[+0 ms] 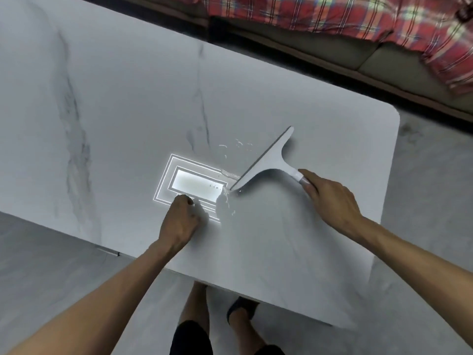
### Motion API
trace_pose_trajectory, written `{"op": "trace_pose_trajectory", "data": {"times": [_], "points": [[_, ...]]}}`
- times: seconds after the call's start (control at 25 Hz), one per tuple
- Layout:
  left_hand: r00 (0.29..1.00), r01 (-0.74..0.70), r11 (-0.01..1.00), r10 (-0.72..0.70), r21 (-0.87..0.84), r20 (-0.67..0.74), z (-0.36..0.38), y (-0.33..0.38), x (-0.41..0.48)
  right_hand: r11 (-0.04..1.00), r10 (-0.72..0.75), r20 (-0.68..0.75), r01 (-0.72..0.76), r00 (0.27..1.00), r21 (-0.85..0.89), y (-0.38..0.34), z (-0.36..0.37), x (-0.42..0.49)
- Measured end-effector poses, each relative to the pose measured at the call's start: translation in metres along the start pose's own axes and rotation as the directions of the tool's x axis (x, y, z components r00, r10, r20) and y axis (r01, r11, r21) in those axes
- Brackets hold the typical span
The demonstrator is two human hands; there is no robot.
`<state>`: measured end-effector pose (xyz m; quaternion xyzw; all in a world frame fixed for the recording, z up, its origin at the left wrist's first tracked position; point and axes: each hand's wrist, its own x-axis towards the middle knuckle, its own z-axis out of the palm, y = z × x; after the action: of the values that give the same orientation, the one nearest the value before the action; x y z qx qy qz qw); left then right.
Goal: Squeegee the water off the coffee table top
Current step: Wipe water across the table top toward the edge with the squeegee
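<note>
- Squeegee (pixel 268 162) sits toward the right end of the surface (pixel 128 111), blade down on the top and running diagonally, handle pointing back at the right edge.
- Right grip (pixel 330 198) is clamped round the handle's end, fingers wrapped over it.
- Left grip (pixel 179 221) rests on the surface near the middle, fingers curled under. We see nothing in it.
- Water (pixel 222 201): a small puddle lies at the blade's near tip, with a streak running up to it. Scattered droplets (pixel 240 144) lie just beyond the blade on its far-left side.
- Progress, as we judge it: the stretch from the blade to the right and near edges looks dull and dry, so it may already be wiped. We cannot confirm this, since thin film would not show here.
- Left to do: gather the puddle and droplets and carry them off an edge. None of the water is at an edge yet.
- The left half shows only grey veining; wet or dry, we cannot tell.
- A bright ceiling-light reflection (pixel 194 185) beside the puddle masks any wetness there.
- In the way: only the left grip, close to the puddle on its left side. Nothing else stands on the top.
- Around: sofa (pixel 384 60) with a plaid cloth (pixel 358 19) past the far edge, and grey floor (pixel 430 175) off the right edge. Water pushed off would land on that floor.
</note>
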<state>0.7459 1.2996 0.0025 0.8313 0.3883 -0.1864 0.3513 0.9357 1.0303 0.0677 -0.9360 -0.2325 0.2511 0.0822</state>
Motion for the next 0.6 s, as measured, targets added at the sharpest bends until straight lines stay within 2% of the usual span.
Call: {"op": "trace_pose_trajectory", "data": {"times": [0.12,0.24,0.36,0.4,0.44,0.52,0.6], "points": [[0.995,-0.083,0.997,0.082,-0.001,-0.048,-0.014,0.019,0.052,0.968,0.094,0.002,-0.092,0.996,0.231,-0.035,-0.02,0.079],[0.985,-0.153,0.987,0.156,0.043,-0.07,-0.018,0.03,0.107,0.955,0.143,-0.094,-0.112,0.985,0.276,-0.071,-0.042,0.184],[0.993,-0.116,0.987,0.119,0.113,-0.016,-0.015,0.027,0.137,0.908,0.271,-0.111,-0.216,0.956,0.36,-0.094,-0.054,0.262],[0.996,-0.087,0.991,0.084,0.099,0.038,-0.015,0.026,0.142,0.904,0.292,-0.099,-0.24,0.951,0.354,-0.097,-0.053,0.277],[0.992,-0.076,0.983,0.057,0.166,0.113,-0.018,0.027,0.146,0.915,0.291,-0.086,-0.251,0.953,0.317,-0.098,-0.051,0.285],[0.985,-0.075,0.958,0.027,0.277,0.173,-0.014,0.025,0.156,0.947,0.258,-0.076,-0.236,0.963,0.219,-0.096,-0.045,0.28],[0.978,-0.043,0.959,-0.018,0.279,0.21,-0.019,0.035,0.154,0.962,0.237,-0.067,-0.224,0.969,0.157,-0.087,-0.032,0.253]]}}
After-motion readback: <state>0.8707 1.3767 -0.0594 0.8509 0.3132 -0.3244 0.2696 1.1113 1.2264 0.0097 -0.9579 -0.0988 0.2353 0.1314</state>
